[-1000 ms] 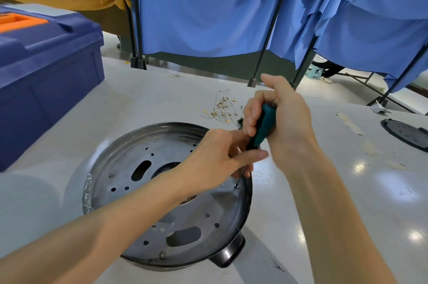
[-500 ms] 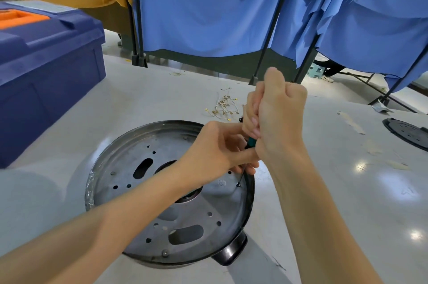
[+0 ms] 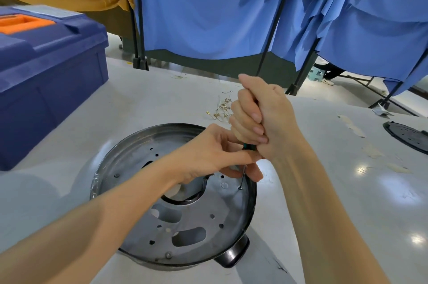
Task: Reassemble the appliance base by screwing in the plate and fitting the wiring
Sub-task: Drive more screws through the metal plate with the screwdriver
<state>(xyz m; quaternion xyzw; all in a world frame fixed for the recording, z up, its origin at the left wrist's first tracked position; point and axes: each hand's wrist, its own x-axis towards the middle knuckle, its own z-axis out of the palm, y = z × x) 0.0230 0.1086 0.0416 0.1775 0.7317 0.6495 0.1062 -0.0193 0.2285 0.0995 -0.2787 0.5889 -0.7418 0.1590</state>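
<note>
A round metal appliance base (image 3: 143, 144) lies upside down on the white table, its perforated plate (image 3: 222, 212) facing up. My right hand (image 3: 261, 116) grips the green-handled screwdriver (image 3: 249, 146) upright, almost hiding the handle. The thin shaft runs down to a screw (image 3: 240, 187) near the plate's right rim. My left hand (image 3: 213, 154) pinches the shaft just above the tip. Two other screws sit in the plate, one at the left (image 3: 117, 175) and one at the front (image 3: 168, 255). A bundle of loose wiring (image 3: 222, 109) lies behind the base.
A blue toolbox (image 3: 46, 89) with an orange handle stands at the left. A black round part (image 3: 407, 135) sits at the table's right edge. Blue cloth screens (image 3: 208, 5) on black stands close off the far side. Tape scraps (image 3: 352, 126) dot the table at right.
My right hand has turned on the screwdriver handle, from an open-fingered hold to a closed fist over it. The left hand stays at the shaft; the tip stays on the same screw.
</note>
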